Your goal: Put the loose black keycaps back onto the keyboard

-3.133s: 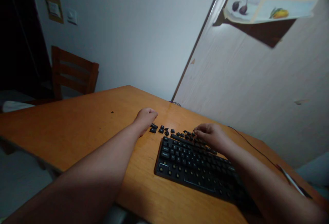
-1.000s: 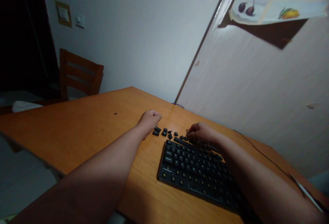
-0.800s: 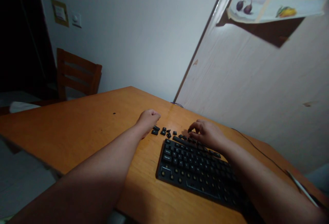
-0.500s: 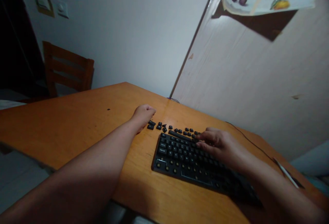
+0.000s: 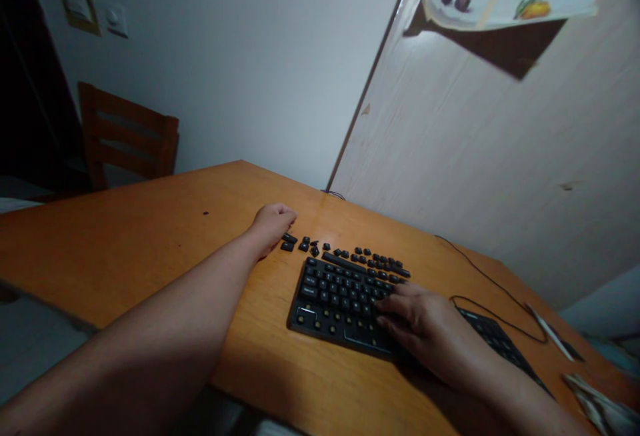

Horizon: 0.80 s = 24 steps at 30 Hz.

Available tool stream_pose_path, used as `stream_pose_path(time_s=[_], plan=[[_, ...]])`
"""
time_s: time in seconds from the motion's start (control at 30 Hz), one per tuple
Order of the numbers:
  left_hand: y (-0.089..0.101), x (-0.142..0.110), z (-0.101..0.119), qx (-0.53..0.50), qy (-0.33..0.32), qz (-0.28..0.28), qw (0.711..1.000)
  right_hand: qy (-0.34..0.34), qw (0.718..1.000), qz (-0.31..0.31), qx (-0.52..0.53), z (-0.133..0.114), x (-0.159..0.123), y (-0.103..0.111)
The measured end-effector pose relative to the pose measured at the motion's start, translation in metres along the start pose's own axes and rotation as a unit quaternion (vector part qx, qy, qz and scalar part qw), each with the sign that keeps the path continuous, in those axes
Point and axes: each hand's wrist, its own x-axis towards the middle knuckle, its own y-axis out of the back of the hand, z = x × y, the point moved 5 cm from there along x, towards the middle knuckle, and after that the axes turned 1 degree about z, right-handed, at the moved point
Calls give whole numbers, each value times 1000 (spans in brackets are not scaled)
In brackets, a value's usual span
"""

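Note:
A black keyboard (image 5: 325, 319) lies on the wooden table; its nearest row and left corner show bare switch stems where caps are off. Loose black keycaps (image 5: 383, 261) are scattered along its far side, with a long bar-shaped cap (image 5: 345, 263) among them. My right hand (image 5: 425, 323) is over the keyboard's right half, thumb and fingertips drawn together at the lower key rows. Whatever sits between those fingers is hidden. Beside the leftmost keycaps, my left hand (image 5: 271, 226) rests on the table, its fingers curled closed. I cannot see inside it.
A wooden chair (image 5: 127, 133) stands behind the table's far left. A cable (image 5: 475, 269) runs across the right side, near a thin white object (image 5: 550, 333) and a crumpled item (image 5: 600, 406). A small dark speck (image 5: 205, 213) lies on the table (image 5: 150, 236) at left.
My right hand has moved from the loose keycaps toward me, onto the keyboard's lower rows. More keycaps behind it now show. My left hand keeps its place beside the keycaps.

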Motion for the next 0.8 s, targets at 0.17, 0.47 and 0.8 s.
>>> stream_pose_path(time_s=[0.17, 0.47, 0.8], plan=[[0, -1, 1, 1, 1, -4, 1000, 6, 1000, -1, -19, -3, -1, -2], [1, -4, 3, -6, 10, 7, 1000, -23, 993, 37, -107, -10, -6, -10], [0, 0, 0, 8, 0, 7, 1000, 4, 965, 37, -260, -24, -20, -24]])
